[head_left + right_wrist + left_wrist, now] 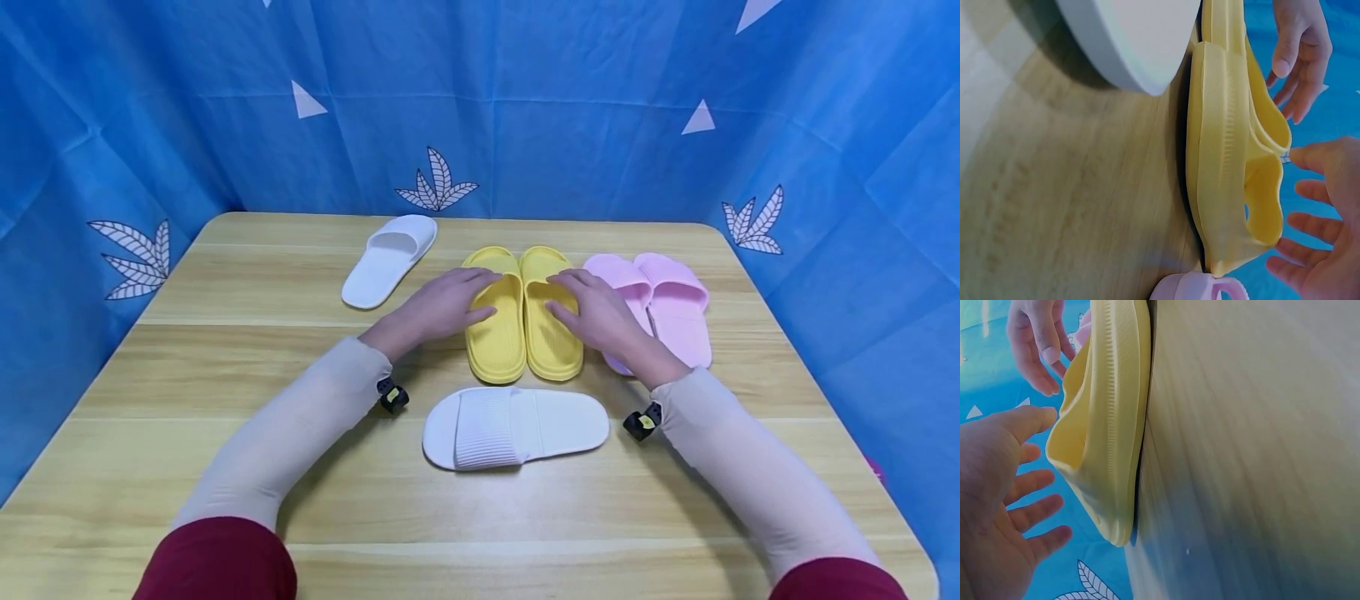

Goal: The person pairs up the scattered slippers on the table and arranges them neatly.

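Note:
A pair of yellow slippers lies side by side at the middle of the table, toes toward the back. Over the left slipper of the pair is my left hand, its fingers spread and loosely bent. My right hand is over the right one in a similar pose. From the left wrist view, a gap shows between my left fingers and the yellow slipper. In the right wrist view, my right fingers come close to the slipper's strap; whether they touch it I cannot tell.
A white slipper with a ribbed strap lies sideways in front of the yellow pair. Another white slipper sits at the back left. Pink slippers are to the right, partly behind my right hand. Blue curtains surround the wooden table.

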A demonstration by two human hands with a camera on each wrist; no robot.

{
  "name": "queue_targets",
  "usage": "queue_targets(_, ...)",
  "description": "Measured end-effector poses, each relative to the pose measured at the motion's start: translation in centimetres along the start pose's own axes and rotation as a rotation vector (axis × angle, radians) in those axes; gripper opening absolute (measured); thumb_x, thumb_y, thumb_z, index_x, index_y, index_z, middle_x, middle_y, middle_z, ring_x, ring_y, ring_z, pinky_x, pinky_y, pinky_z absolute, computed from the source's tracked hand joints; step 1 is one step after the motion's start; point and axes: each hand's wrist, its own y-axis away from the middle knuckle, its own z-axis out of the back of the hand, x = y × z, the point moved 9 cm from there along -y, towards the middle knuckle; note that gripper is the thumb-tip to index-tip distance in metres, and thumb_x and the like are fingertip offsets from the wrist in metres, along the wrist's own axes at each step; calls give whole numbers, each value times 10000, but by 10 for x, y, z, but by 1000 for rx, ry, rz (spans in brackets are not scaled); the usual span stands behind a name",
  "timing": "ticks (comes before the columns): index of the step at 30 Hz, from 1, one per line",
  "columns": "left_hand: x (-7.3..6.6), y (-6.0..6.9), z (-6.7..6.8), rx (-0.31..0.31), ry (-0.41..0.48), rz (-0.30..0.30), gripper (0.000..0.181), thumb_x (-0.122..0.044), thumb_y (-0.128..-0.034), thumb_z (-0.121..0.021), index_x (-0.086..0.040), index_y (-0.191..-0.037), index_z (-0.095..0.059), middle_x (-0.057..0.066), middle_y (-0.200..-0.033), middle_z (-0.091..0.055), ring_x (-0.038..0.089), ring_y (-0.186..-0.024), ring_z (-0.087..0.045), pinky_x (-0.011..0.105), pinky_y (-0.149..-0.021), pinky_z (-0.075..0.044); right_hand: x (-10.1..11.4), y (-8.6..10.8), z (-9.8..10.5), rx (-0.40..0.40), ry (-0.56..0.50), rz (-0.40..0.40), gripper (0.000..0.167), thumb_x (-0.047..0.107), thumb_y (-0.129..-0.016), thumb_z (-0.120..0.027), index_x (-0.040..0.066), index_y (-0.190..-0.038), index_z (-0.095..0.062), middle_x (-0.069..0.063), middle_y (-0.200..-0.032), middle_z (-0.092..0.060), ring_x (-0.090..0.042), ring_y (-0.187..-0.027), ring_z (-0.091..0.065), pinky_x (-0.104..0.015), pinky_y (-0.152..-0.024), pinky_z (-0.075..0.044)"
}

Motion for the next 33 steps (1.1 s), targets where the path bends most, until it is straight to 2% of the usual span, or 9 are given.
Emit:
queue_targets(4,2,4,2,-13,-8,-4,593,-400,-981,-573,-133,-1486,-416,104,-1484,-441,293,-1373,-386,440,-1150,-275,4,2,1,-2,-9,22,442,285,-963,-620,88,-1354,-559,-157,-1384,-515,-364,-1274,-472,-500,-1084,-350)
queue_targets(15,20,19,7,-53,-24,18,577,-419,-972,-583,-152,-1466,-449,91,-1470,-462,278,-1367,-395,429,-1145,-290,19,12,3,-28,-50,82,435,300,-963,-627,100,-1346,-577,-123,-1378,-527,-332,-1288,-461,-488,-1090,-344)
queue_targets(22,35,28,15,-95,-1,18,534,-368,-964,-611,-129,-1428,-496,104,-1442,-488,285,-1352,-409,426,-1140,-298,39,18,0,-25,-47,225,464,319,-962,-632,83,-1355,-566,-137,-1389,-524,-335,-1294,-459,-489,-1089,-350)
queue_targets(33,60,34,27,-147,3,43,520,-345,-960,-627,-95,-1402,-517,128,-1413,-506,322,-1327,-422,444,-1130,-310,64,35,-13,91,-62,381,557,472,-939,-619,188,-1410,-528,-70,-1404,-509,-267,-1315,-434,-467,-1101,-341)
